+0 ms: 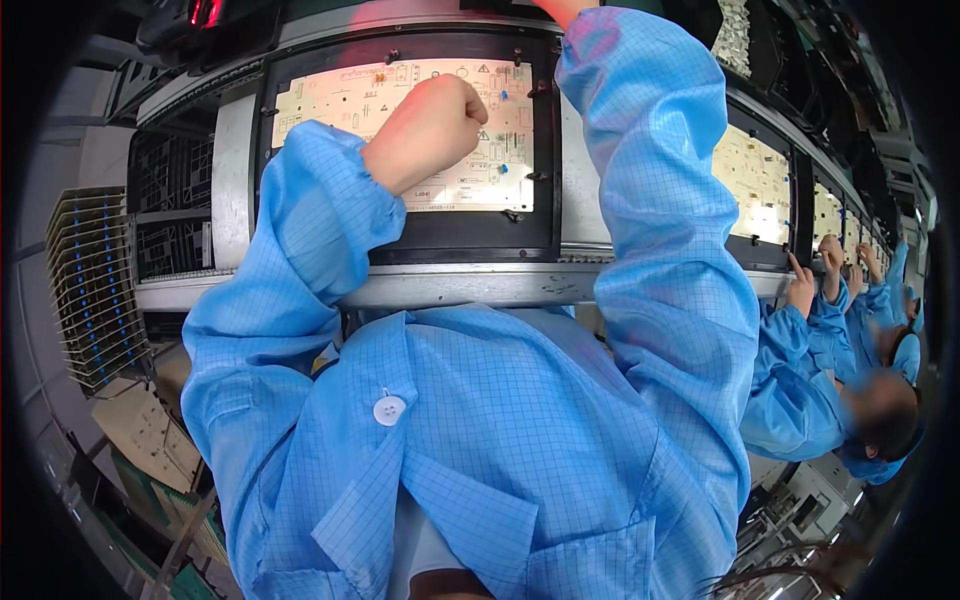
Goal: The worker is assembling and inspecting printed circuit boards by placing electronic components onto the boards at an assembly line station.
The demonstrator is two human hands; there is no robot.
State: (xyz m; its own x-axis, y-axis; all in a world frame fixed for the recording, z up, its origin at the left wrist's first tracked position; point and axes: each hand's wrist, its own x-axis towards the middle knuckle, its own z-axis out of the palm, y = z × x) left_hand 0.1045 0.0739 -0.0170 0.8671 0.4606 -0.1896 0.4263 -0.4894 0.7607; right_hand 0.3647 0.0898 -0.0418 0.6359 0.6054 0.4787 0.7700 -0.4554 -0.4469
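A pale circuit board (505,190) with printed markings lies in a black carrier frame (480,240) in front of me. Over its middle, my left hand (432,128) is closed with the fingers curled under; whatever they may hold is hidden. Small blue components (504,169) stand near the board's right side, and a small yellow one (380,77) sits near its far edge. My right arm reaches past the board's right side to the top of the view. Only a sliver of my right hand (568,8) shows there, its fingers out of sight.
A metal rail (470,285) runs along the near side of the line. Another carrier with a board (752,185) lies to the right, where co-workers' hands (802,290) work. At far left stands a stack of boards (95,290) with blue parts.
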